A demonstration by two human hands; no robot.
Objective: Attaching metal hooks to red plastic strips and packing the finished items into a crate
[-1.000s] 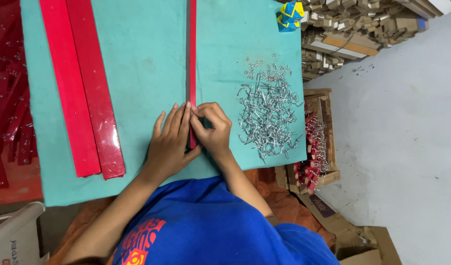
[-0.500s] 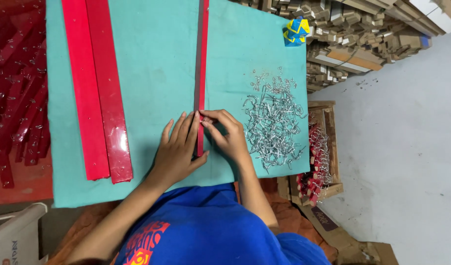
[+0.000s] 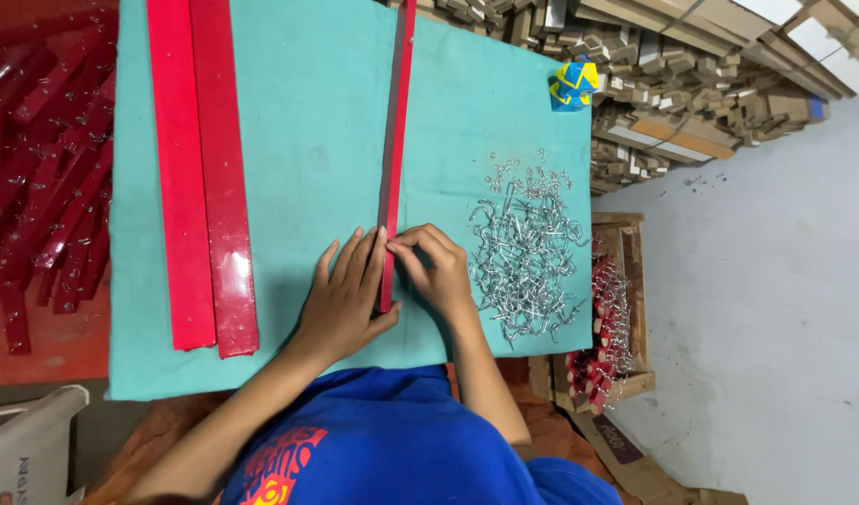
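A: The narrow red strip [image 3: 393,140] runs up the middle of the teal cloth [image 3: 308,122], near end pinned under both hands.

B: Fingers?

A: Left hand [image 3: 347,295] lies flat, fingers spread against the strip's left edge. Right hand [image 3: 440,266] pinches the strip, fingertips curled tight.

B: Around them?

A: Heap of metal hooks [image 3: 527,252] at three o'clock, two wide red strips [image 3: 200,168] at nine, a blue-yellow block [image 3: 573,84] at one.

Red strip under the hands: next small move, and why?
Probably reach the right hand to the metal hook pile beside it. The left hand lies flat, pinning the narrow red strip on the teal mat; the right fingertips pinch at its edge; whether they hold a hook is unclear.
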